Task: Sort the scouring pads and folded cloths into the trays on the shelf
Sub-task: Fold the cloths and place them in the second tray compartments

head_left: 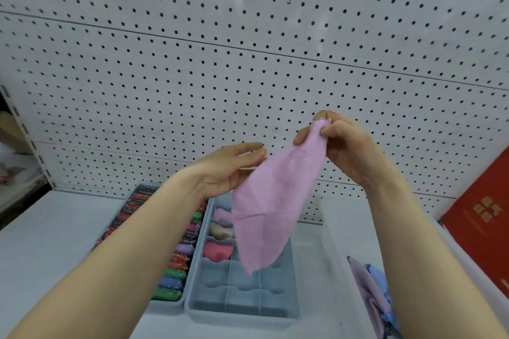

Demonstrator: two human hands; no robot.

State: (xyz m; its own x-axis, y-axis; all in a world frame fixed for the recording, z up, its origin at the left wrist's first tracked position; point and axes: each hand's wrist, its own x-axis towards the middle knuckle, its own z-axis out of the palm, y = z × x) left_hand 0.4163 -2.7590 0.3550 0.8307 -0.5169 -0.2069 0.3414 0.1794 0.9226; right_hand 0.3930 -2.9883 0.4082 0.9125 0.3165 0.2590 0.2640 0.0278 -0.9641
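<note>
A pink cloth hangs unfolded in the air above the shelf. My right hand pinches its top corner between thumb and fingers. My left hand is at its left edge with fingers stretched out, touching the cloth. Below stands a grey divided tray holding folded cloths, pink, beige and red, in its far left compartments. To its left a second grey tray is packed with several glittery scouring pads in mixed colours.
A clear plastic bin at the right holds loose lilac and blue cloths. A red box leans at the far right. White pegboard backs the grey shelf.
</note>
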